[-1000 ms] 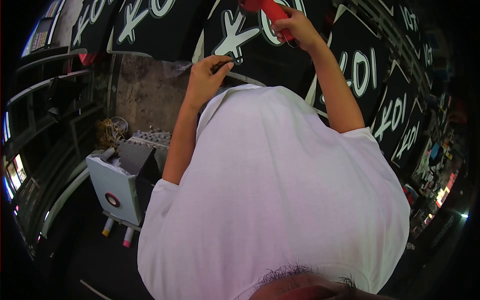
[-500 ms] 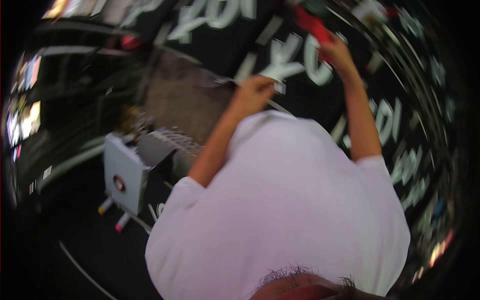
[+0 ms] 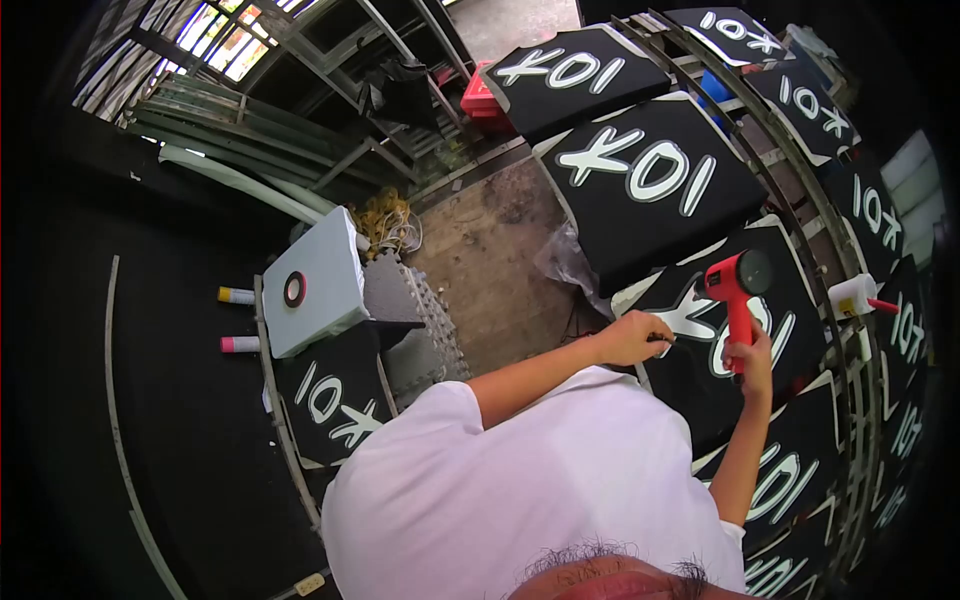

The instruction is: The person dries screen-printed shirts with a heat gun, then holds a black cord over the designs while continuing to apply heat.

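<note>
My right hand (image 3: 755, 362) is wrapped round the handle of a red heat gun (image 3: 738, 312) with a large round black end. The tool is held over a black panel (image 3: 672, 392) with white "KOI" lettering. My left hand (image 3: 630, 338) is closed in a pinch over the left part of the same panel, close to the white K. A small dark thing shows at its fingertips; I cannot tell what it is. Another black KOI panel (image 3: 620, 235) lies just beyond, with clear plastic film (image 3: 570, 262) hanging at its edge.
More KOI panels (image 3: 575, 75) line racks on the right. A white bottle with a red tip (image 3: 853, 297) stands by the rail (image 3: 825, 310). To the left, a roll of tape (image 3: 294, 289) lies on a pale box (image 3: 325, 265), near grey foam mats (image 3: 412, 345) and metal framing (image 3: 370, 150).
The view has swung and sharpened from a blur. Both hands now appear lower and further right in view, with the red heat gun still in my right hand.
</note>
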`<control>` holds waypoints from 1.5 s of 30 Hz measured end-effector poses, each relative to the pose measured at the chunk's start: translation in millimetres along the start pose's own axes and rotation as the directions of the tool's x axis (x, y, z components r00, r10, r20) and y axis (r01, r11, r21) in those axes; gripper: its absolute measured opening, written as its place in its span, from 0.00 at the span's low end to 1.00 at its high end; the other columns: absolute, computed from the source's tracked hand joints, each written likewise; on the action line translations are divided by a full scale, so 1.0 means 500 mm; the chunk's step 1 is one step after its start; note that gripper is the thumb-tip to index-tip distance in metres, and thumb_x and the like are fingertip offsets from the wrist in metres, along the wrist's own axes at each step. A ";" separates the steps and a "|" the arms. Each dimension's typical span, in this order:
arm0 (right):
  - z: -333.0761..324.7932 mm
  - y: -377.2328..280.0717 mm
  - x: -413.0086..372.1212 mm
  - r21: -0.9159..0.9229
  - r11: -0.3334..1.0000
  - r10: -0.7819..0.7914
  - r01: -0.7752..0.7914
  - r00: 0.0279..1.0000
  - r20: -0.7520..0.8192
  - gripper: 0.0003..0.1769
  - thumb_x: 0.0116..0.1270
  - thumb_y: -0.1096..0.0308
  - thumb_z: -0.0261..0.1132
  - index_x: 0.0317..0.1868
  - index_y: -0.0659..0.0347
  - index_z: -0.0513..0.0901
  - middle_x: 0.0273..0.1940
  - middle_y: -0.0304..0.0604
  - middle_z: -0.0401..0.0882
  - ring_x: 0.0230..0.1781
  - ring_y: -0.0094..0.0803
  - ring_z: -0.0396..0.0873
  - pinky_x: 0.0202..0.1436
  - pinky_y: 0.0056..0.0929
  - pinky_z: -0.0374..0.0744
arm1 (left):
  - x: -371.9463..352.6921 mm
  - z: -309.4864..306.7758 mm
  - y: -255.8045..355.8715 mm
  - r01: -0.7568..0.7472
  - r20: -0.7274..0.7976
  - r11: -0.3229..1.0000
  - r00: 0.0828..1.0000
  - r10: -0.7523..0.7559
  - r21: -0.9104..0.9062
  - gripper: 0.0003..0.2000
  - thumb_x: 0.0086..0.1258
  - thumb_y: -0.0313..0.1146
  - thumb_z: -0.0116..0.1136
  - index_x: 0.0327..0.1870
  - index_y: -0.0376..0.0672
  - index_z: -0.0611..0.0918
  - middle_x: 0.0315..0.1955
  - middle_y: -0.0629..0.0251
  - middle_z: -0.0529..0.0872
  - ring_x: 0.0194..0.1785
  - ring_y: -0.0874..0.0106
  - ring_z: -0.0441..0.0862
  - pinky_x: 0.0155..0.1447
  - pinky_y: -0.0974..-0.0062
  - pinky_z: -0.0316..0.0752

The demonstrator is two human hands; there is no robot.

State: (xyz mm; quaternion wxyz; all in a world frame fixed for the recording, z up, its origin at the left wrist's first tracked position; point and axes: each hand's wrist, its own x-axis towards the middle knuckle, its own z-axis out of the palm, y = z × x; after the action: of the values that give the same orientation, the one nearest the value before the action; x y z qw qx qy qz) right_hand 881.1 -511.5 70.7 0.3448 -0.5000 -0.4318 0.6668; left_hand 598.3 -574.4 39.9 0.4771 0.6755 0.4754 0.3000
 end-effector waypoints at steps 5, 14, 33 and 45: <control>-0.031 0.032 -0.025 0.183 0.983 -0.008 0.008 1.000 -0.003 0.40 0.56 0.72 0.68 0.72 0.66 0.71 0.26 0.37 0.75 0.14 0.24 0.73 0.18 0.24 0.73 | -0.003 0.016 -0.005 -0.029 0.072 0.998 0.997 0.025 0.062 0.13 0.69 0.35 0.69 0.51 0.42 0.90 0.45 0.54 0.90 0.48 0.60 0.89 0.57 0.67 0.82; -0.102 0.008 -0.094 -0.123 0.986 -0.143 0.110 0.941 -0.308 0.38 0.56 0.71 0.69 0.71 0.68 0.75 0.25 0.38 0.77 0.20 0.24 0.76 0.26 0.26 0.77 | 0.010 0.078 0.035 0.161 0.174 0.973 0.976 -0.132 -0.165 0.10 0.73 0.28 0.67 0.52 0.35 0.88 0.31 0.66 0.88 0.34 0.81 0.79 0.39 0.79 0.74; -0.216 -0.007 0.044 0.128 0.988 -0.061 0.090 0.975 -0.212 0.28 0.54 0.82 0.64 0.59 0.71 0.82 0.25 0.43 0.79 0.18 0.26 0.77 0.21 0.27 0.77 | 0.027 0.099 0.043 0.179 0.063 0.973 0.983 -0.171 -0.145 0.14 0.73 0.31 0.67 0.56 0.34 0.88 0.32 0.67 0.88 0.35 0.80 0.80 0.42 0.80 0.76; -0.249 -0.028 0.059 0.033 0.998 -0.047 0.058 0.960 -0.275 0.25 0.54 0.81 0.64 0.56 0.70 0.84 0.25 0.40 0.78 0.18 0.25 0.76 0.20 0.26 0.73 | 0.051 0.112 0.051 0.187 0.083 0.963 0.981 -0.174 -0.194 0.14 0.74 0.30 0.66 0.56 0.33 0.87 0.33 0.67 0.88 0.34 0.80 0.80 0.41 0.80 0.77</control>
State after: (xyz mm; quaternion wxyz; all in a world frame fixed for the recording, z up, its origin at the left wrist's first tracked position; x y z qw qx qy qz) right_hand 993.8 -451.1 57.0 0.4290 -0.5689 -0.3792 0.5904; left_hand 664.9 -573.4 42.0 0.5832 0.5873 0.4866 0.2796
